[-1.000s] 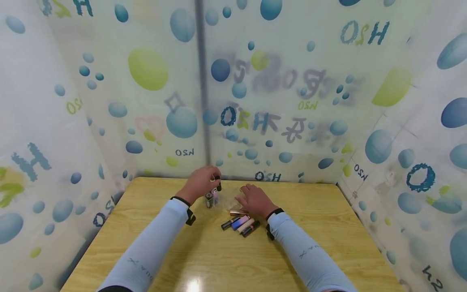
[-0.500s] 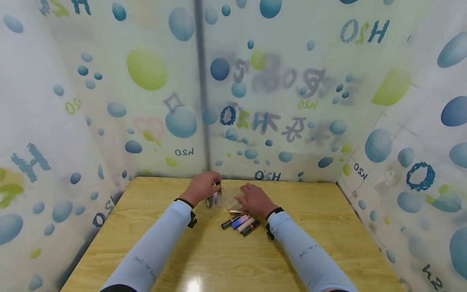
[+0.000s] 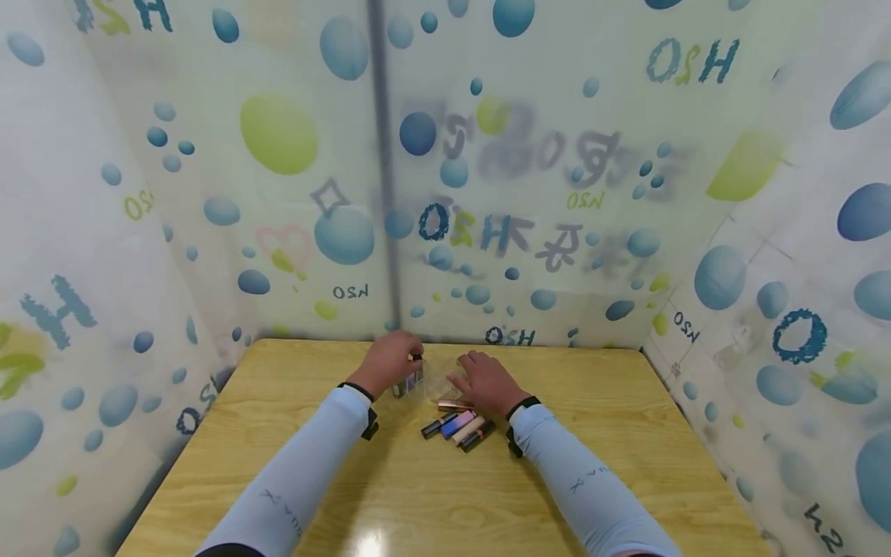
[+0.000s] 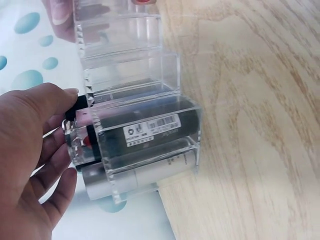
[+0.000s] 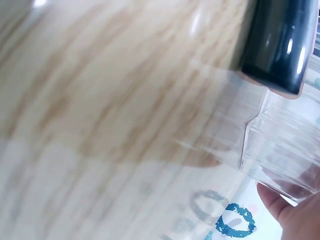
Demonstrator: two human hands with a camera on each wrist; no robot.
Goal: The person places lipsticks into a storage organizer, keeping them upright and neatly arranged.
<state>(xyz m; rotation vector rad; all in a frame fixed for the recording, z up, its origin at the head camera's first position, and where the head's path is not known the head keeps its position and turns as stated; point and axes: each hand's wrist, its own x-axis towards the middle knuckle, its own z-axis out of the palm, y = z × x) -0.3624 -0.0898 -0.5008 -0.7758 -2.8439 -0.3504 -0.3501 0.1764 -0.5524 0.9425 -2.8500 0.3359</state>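
A clear plastic lipstick organizer [image 4: 131, 75] with stepped compartments stands on the table between my hands. My left hand [image 3: 387, 365] is at its left end, thumb and fingers pinching the black end of a lipstick tube [image 4: 78, 106] that sits in a slot. Beside that tube, the left compartments hold a dark tube with a white label [image 4: 150, 131] and a silver tube [image 4: 142, 175]. My right hand [image 3: 489, 383] holds the organizer's right end, its thumb [image 5: 274, 201] against the clear wall. Compartments toward the right hand look bare.
In front of the right hand, several lipstick tubes lie on the wooden table [image 3: 557, 464]: a rose-gold one [image 3: 454, 404], a purple-blue one [image 3: 459, 424], a beige one [image 3: 469, 430] and black ones. A patterned curtain [image 3: 529, 255] hangs behind the table's far edge.
My left hand has lowered the black-ended tube from above the organizer down into a slot. The right hand has stayed in place at the right end.
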